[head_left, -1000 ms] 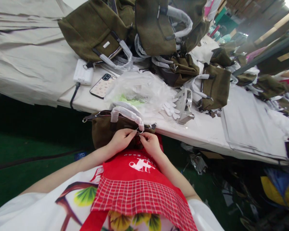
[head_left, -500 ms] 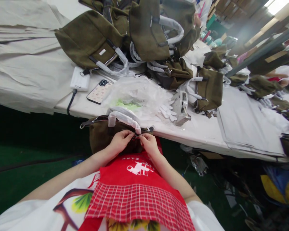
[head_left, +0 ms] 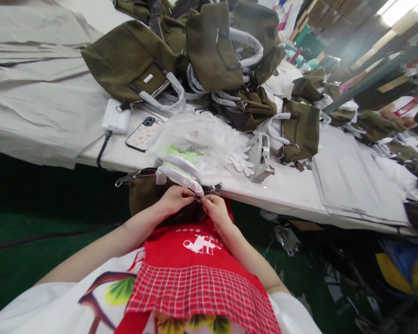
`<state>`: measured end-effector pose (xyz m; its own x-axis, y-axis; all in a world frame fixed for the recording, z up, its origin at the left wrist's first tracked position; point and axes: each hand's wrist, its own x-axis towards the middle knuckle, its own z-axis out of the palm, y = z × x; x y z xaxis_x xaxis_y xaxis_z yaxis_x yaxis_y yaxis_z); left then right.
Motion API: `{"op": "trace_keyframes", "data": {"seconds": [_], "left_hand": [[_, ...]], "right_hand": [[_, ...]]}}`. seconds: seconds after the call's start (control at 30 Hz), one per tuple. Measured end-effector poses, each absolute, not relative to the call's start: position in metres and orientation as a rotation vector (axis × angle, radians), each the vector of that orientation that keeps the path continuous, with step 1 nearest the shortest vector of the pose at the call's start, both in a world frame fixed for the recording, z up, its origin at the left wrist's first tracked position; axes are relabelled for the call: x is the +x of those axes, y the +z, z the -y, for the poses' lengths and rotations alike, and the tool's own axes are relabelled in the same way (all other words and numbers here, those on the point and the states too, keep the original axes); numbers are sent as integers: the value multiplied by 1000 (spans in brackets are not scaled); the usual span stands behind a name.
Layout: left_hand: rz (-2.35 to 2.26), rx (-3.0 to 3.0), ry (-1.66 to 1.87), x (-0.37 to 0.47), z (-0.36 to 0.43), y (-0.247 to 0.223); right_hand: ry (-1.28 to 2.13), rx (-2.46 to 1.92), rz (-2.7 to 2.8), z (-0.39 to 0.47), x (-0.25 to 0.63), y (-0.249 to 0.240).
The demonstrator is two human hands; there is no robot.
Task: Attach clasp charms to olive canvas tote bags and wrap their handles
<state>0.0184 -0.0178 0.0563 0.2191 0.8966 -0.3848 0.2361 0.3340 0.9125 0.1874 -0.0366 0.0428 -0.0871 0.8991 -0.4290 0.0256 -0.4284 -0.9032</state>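
Observation:
An olive-brown handbag [head_left: 141, 195] rests at the table's front edge, against my lap. White wrapping covers its raised handles [head_left: 181, 178], and a metal clip ends the strap tab at its left. At the foot of the near handle my left hand [head_left: 176, 199] is closed in a pinch. My right hand [head_left: 214, 207] pinches from the other side, fingertips almost touching the left ones. Between them shows a small dark metal fitting [head_left: 197, 197]; its exact kind is too small to tell. A dark chain-like strand seems to hang below it.
Several olive bags [head_left: 209, 51] are heaped across the table. Nearer lie a white power bank [head_left: 115, 116] with a black cable, a patterned phone [head_left: 142, 134], a crumpled clear plastic bag [head_left: 191, 134] and a grey tape dispenser [head_left: 261, 157]. White sheets [head_left: 355, 171] lie to the right.
My left hand has shifted slightly up, its fingers now closer to the right ones at the fitting. The handles have tipped a little. Otherwise the view is nearly the same.

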Motion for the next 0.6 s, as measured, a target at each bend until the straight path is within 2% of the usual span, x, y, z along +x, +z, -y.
{"op": "trace_keyframes", "data": {"seconds": [0.13,0.33,0.6], "left_hand": [[-1222,1001,690,19,19,60],[-1169,794,731,18,23,58],[-1203,925,763,22,25,63]], "right_hand": [[1417,-1573,1238,40,191,46],[711,-1524,1725,46,193,65],[371,-1426,2066,51,191,69]]}}
